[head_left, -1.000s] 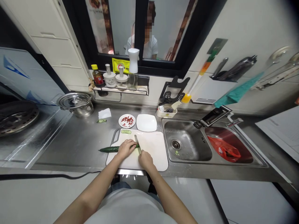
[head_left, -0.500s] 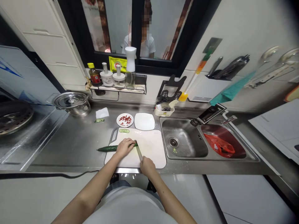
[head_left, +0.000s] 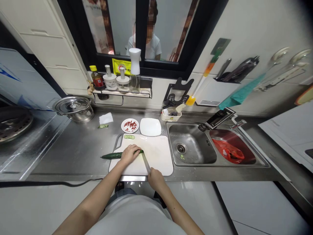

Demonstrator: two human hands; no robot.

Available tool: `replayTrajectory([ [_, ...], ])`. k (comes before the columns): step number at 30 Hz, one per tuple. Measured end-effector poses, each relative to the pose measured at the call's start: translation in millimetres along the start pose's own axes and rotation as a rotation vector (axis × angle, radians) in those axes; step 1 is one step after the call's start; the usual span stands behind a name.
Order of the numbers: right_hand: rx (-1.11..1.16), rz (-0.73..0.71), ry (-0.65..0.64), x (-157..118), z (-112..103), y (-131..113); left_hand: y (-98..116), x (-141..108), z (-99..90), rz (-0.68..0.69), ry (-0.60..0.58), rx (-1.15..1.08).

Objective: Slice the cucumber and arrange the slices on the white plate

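Note:
A dark green cucumber (head_left: pixel 111 156) lies across the left side of the white cutting board (head_left: pixel 158 153), its tapered end past the board's edge. My left hand (head_left: pixel 130 154) is closed over the cucumber near its cut right end. My right hand (head_left: pixel 156 179) grips a kitchen knife (head_left: pixel 146 162), its handle hidden in my fist. The blade slants up and left, with its tip beside the cucumber's cut end. A short row of cucumber slices (head_left: pixel 129 137) rests at the board's upper left.
Behind the board stand a plate of chopped red pieces (head_left: pixel 130 125) and a white square plate (head_left: pixel 150 127). The sink (head_left: pixel 193 143) lies to the right, a red plastic bag (head_left: pixel 228 151) in its second basin. A lidded pot (head_left: pixel 74 109) and white paper (head_left: pixel 106 117) sit left.
My right hand and the knife handle have shifted slightly down and right, and the blade tip has drawn back a little. My left hand stays on the cucumber.

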State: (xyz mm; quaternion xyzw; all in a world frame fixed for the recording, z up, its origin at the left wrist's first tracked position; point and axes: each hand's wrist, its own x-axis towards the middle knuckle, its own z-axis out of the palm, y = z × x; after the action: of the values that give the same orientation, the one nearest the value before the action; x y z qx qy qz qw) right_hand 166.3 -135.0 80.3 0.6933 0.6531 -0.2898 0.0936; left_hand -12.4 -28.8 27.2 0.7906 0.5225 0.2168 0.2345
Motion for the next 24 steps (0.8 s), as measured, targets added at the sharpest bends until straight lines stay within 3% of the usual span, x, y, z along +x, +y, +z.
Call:
replayTrajectory([
  [6, 0.006, 0.013, -0.013, -9, -6, 7, 2, 1, -1.0, -0.034, -0.004, -0.007],
  [12, -0.095, 0.016, 0.038, -17, -29, 21, 2, 3, -3.1, -0.041, -0.008, -0.016],
  [20, -0.234, 0.067, 0.282, -8, -47, 33, -7, 1, 3.4, -0.108, 0.058, -0.066],
  [24, -0.275, 0.026, 0.385, -6, -46, 38, -7, 5, -3.4, -0.192, 0.21, -0.158],
])
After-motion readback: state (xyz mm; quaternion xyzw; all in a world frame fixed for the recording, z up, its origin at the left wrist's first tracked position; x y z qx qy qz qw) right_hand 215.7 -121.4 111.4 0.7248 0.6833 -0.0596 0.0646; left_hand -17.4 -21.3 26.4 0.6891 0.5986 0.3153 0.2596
